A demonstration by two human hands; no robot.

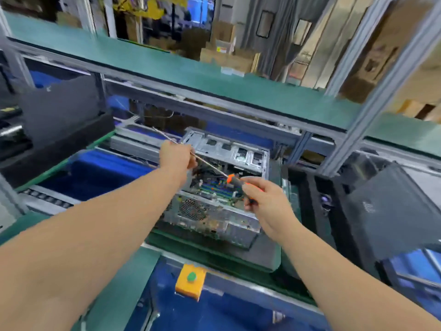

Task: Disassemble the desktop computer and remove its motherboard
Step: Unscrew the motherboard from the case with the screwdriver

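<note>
An opened desktop computer case (216, 211) of bare grey metal lies on the green bench. Its motherboard (216, 187) with blue and green slots shows inside. A long screwdriver (210, 167) with an orange and black handle is held above the case, slanting up to the left. My right hand (265, 201) grips the handle over the case's right side. My left hand (175, 158) is curled round the thin metal shaft over the case's far left corner. The shaft's tip sticks out beyond my left hand.
A yellow box with a green button (191, 280) sits at the bench's near edge. Black computer cases (386, 216) stand at the right, and a black panel (59, 120) leans at the left. Blue bins (95, 173) lie on the left. A green shelf (191, 75) runs overhead.
</note>
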